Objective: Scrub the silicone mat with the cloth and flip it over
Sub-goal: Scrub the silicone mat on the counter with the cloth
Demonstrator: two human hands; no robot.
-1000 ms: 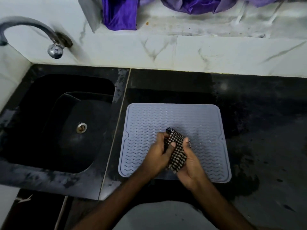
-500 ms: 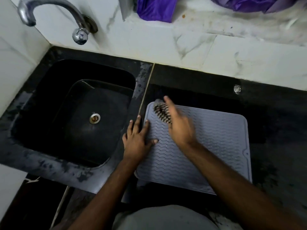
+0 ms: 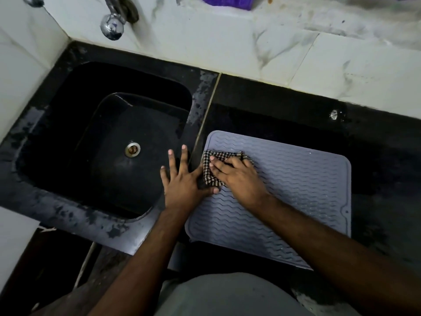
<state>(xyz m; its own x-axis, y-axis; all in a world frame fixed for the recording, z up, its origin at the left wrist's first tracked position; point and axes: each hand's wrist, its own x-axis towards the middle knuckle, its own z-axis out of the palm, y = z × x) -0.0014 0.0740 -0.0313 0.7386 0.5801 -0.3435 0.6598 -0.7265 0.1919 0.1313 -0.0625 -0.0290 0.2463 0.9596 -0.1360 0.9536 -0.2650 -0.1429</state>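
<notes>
A grey silicone mat (image 3: 296, 192) with a wavy ribbed face lies flat on the black counter, right of the sink. My right hand (image 3: 239, 179) presses a black-and-white checked cloth (image 3: 210, 169) onto the mat's left part, fingers spread over it. My left hand (image 3: 182, 181) lies flat with fingers apart at the mat's left edge, its thumb on the mat and its fingers over the sink rim. The hands hide part of the cloth.
A black sink (image 3: 109, 142) with a metal drain (image 3: 132, 149) sits left of the mat. A chrome tap (image 3: 114, 21) juts from the white marble wall. Purple fabric (image 3: 227, 2) hangs at the top. The black counter (image 3: 382, 160) extends right.
A second ago both hands held the cloth bunched over the mat's middle. Now the left hand lies flat at the mat's left edge, and the right hand has moved the cloth to the mat's left side.
</notes>
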